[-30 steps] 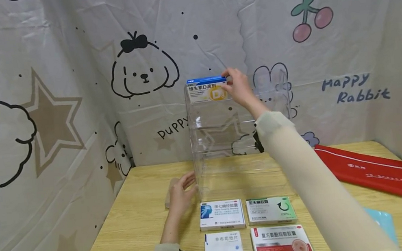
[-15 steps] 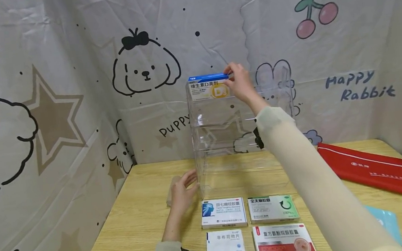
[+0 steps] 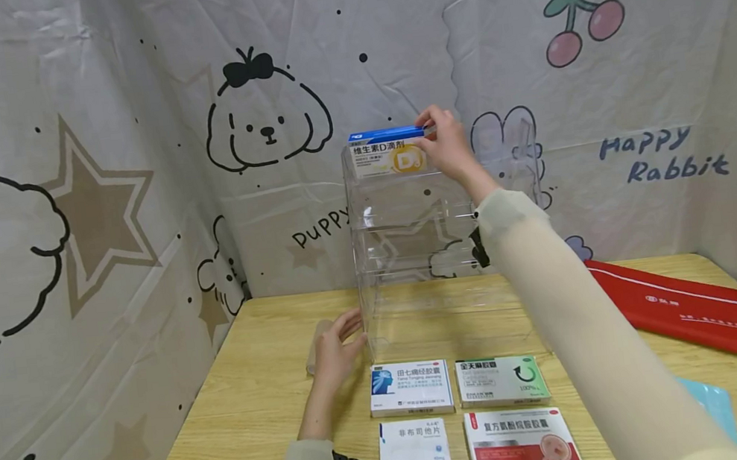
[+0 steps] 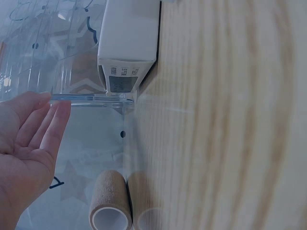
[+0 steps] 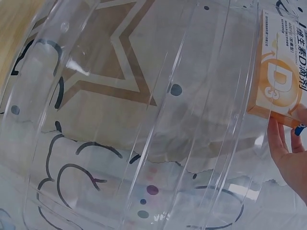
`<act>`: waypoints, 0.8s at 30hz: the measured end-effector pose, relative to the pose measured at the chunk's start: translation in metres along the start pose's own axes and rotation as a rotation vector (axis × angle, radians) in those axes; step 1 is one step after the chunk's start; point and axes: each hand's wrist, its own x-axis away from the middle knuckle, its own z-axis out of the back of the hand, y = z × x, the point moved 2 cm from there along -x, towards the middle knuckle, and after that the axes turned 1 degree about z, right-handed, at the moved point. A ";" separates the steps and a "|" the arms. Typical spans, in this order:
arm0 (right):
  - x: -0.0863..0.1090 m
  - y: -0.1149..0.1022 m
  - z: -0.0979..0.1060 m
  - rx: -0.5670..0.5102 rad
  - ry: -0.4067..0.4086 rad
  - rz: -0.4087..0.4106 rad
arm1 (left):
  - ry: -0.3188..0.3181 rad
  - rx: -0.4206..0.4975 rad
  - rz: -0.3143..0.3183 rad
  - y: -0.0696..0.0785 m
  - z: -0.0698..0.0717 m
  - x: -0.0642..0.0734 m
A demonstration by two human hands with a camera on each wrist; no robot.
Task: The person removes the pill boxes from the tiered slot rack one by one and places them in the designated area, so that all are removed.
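Note:
My right hand [image 3: 450, 143] pinches the right end of a medicine box [image 3: 384, 157] with a blue top and an orange D3 mark. The box sits in the top tier, at the left, of a clear tiered display rack [image 3: 434, 215]; the right wrist view also has this vitamin D drops box [image 5: 280, 72] behind clear plastic. Low on the rack's left side, my left hand [image 3: 337, 353] holds the side panel's edge between thumb and fingers. In the left wrist view, my left hand [image 4: 31, 139] is beside a white box's end [image 4: 127, 62].
In front of the rack lie several medicine boxes, among them a blue-headed one [image 3: 410, 388], a green one [image 3: 502, 381], a white one [image 3: 414, 450] and a red one [image 3: 524, 444]. A beige roll [image 4: 110, 201] stands left. Rightward are a red pouch [image 3: 687, 309] and a light-blue packet [image 3: 713, 403].
The vitamin D drops box stays at the rack's top left with my right hand on it. My left hand keeps its place. The head view has shifted slightly.

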 end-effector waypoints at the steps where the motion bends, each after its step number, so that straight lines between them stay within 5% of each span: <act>1: 0.000 0.000 0.000 -0.002 0.000 0.001 | 0.000 0.001 -0.002 0.000 0.000 0.000; 24: -0.001 0.001 0.028 -0.070 0.059 0.026 | 0.007 -0.016 0.007 0.000 0.000 0.000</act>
